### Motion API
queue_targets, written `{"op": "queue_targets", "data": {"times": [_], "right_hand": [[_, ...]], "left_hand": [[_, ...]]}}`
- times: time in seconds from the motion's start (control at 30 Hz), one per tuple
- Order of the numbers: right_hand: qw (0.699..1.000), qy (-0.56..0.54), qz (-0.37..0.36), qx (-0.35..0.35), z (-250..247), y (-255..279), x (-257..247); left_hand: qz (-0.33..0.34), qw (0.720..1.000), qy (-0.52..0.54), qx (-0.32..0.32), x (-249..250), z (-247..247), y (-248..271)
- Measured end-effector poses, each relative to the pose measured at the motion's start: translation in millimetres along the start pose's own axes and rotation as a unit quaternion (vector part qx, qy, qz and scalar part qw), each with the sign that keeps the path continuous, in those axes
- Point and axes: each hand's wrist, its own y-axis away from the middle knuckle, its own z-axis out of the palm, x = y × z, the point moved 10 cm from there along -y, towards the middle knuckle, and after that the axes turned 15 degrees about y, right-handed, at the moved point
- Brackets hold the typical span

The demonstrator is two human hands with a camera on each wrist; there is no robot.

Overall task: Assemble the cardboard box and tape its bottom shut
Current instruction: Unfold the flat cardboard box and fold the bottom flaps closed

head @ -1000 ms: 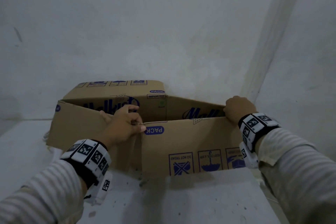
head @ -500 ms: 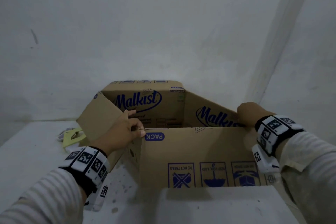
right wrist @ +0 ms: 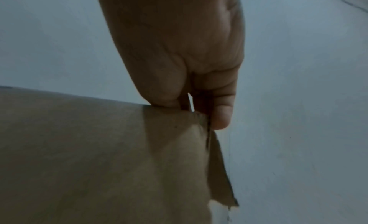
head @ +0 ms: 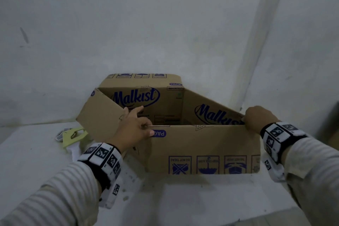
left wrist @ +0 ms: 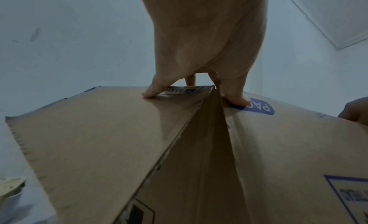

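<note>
A brown cardboard box with blue Malkist print stands open-topped on the white surface, its walls spread into a skewed rectangle. My left hand grips its near left corner, thumb on the outer PACK label and a finger on the left panel. At the near right corner my right hand pinches the top edge of the cardboard between thumb and fingers. A yellow-green tape dispenser lies on the surface left of the box.
The white surface meets a pale wall just behind the box. A wall corner rises at the back right, close to the box's right side. The dispenser's edge shows beside the left flap.
The box has opened from nearly flat into a wide rectangle, its left panel swinging away. The dispenser, hidden behind the cardboard before, now shows at the left. Both hands kept their corners.
</note>
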Motion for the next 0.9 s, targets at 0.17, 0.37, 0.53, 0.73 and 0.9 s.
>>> {"op": "queue_targets", "data": {"times": [0.17,0.37,0.53,0.73,0.9], "right_hand": [[0.999,0.029,-0.030,-0.021,-5.7,20.6,-11.4],[0.999,-0.008,-0.036,-0.002,-17.9,40.6,-30.7],[0.998,-0.037,-0.040,0.021,-28.9,55.3,-53.7],[0.997,-0.072,-0.025,0.019,-24.0,66.4,-59.7],[0.991,-0.129,-0.017,0.030,-20.6,69.9,-57.2]], "left_hand": [[0.011,1.000,0.012,0.012,-10.1,-24.3,18.6],[0.017,0.999,0.042,0.002,-24.3,-52.4,45.1],[-0.007,0.998,0.064,0.016,-48.8,-75.3,66.3],[-0.038,0.996,0.084,0.014,-53.4,-68.8,78.3],[-0.062,0.993,0.087,0.055,-48.5,-59.8,78.4]]}}
